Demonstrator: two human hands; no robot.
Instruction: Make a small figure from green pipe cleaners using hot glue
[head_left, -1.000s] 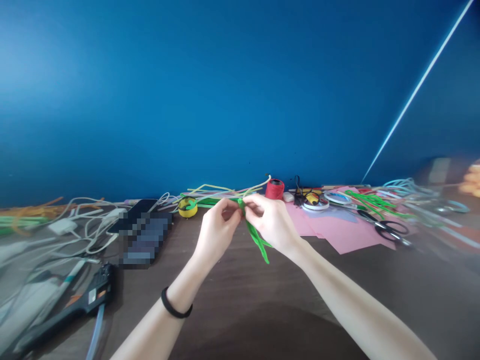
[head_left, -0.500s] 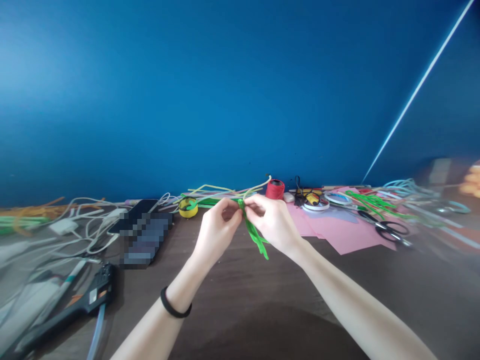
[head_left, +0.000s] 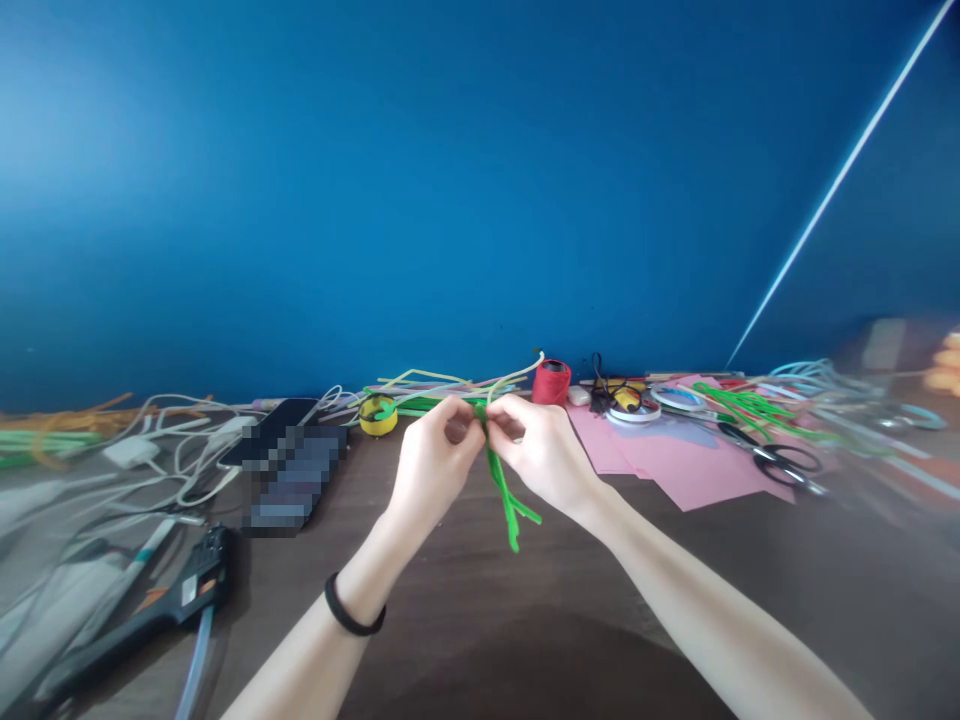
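Between my two hands, above the brown table, is a bunch of green pipe cleaners (head_left: 502, 487). My left hand (head_left: 439, 450) pinches its top end from the left with thumb and forefinger. From the right, my right hand (head_left: 544, 445) pinches the same upper end, its fingertips close to those of the left. The green ends hang down below the fingers and fork apart at the bottom. How the stems are joined at the top is hidden by my fingertips. A black band (head_left: 352, 610) circles my left wrist.
Along the blue wall stand a yellow tape roll (head_left: 378, 414) and a red thread spool (head_left: 552, 382). Pink paper (head_left: 690, 470), black scissors (head_left: 784, 460) and green pipe cleaners lie right. On the left are a phone (head_left: 300, 480), white cables (head_left: 176, 460) and a black glue gun (head_left: 180, 600).
The hanging green ends have swung and turned, now reaching lower and spreading wider apart. Both hands stay in nearly the same place, still pinching the top.
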